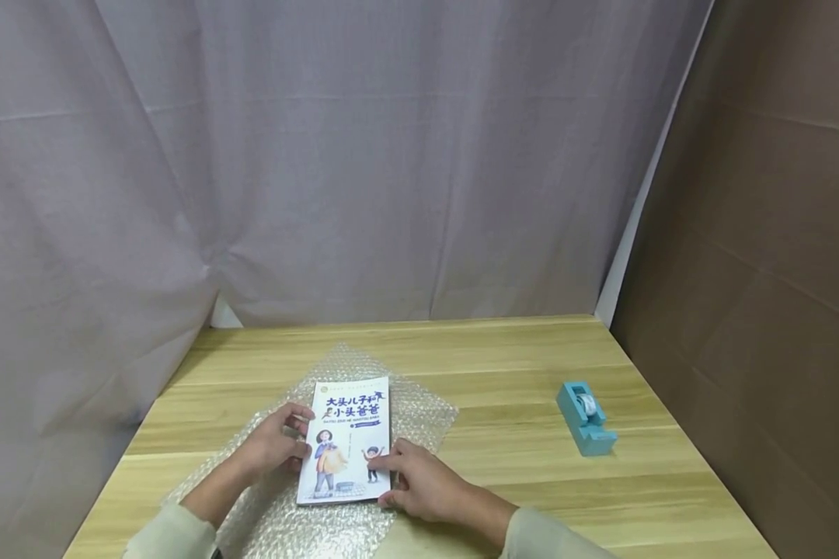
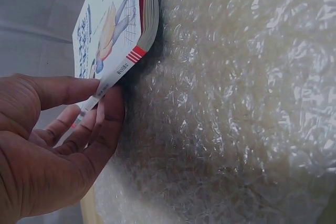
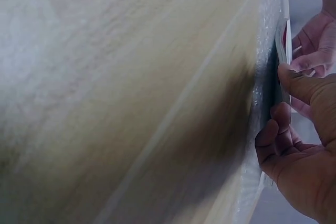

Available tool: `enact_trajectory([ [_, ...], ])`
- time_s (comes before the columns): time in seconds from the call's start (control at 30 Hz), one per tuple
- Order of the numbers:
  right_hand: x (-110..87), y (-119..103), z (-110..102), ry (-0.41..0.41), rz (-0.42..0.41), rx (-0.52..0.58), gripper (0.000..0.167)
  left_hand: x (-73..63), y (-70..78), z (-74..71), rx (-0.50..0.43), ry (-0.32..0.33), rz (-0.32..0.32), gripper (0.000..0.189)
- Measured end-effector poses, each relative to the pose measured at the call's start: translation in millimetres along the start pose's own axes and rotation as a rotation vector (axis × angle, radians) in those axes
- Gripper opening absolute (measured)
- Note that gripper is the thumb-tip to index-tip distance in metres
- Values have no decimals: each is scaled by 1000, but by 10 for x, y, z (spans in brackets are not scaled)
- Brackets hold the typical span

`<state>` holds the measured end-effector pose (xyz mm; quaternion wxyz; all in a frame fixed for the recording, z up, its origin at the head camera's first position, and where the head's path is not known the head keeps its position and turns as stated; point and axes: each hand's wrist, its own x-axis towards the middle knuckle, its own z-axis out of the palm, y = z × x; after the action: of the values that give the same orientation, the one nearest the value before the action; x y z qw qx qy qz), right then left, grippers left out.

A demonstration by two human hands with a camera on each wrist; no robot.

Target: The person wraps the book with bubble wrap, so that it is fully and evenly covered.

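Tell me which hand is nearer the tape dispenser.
Right. The right hand holds the book from the right, left of the tape dispenser; the left hand is farther, on the book's left.

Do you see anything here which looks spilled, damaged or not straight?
Nothing looks spilled or damaged. The clear plastic bubble wrap lies askew under the straighter white paperback book; the grey cloth curtain looks odd, puckered at lower left above a white triangle.

Both sleeves [image 1: 172, 534] pale greenish-cream — plain, smooth-looking cloth.
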<state>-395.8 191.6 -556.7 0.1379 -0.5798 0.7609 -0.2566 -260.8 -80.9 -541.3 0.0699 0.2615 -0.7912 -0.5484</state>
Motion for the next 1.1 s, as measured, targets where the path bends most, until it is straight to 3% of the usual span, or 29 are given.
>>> enact_trajectory([
  [0.23,-8,38,11,-8,-10,-17,57,16,26,3,21,6,-13,60],
  [0.57,-18,26,-27,-46,-33,-49,55,10,52,32,124,32,4,57],
  [0.83,-28,20,-28,-59,-47,-146,54,-3,64,10,166,20,-5,55],
  [1.1,-47,-14,-30,-60,-79,-278,52,101,118,-100,342,-9,59,58],
])
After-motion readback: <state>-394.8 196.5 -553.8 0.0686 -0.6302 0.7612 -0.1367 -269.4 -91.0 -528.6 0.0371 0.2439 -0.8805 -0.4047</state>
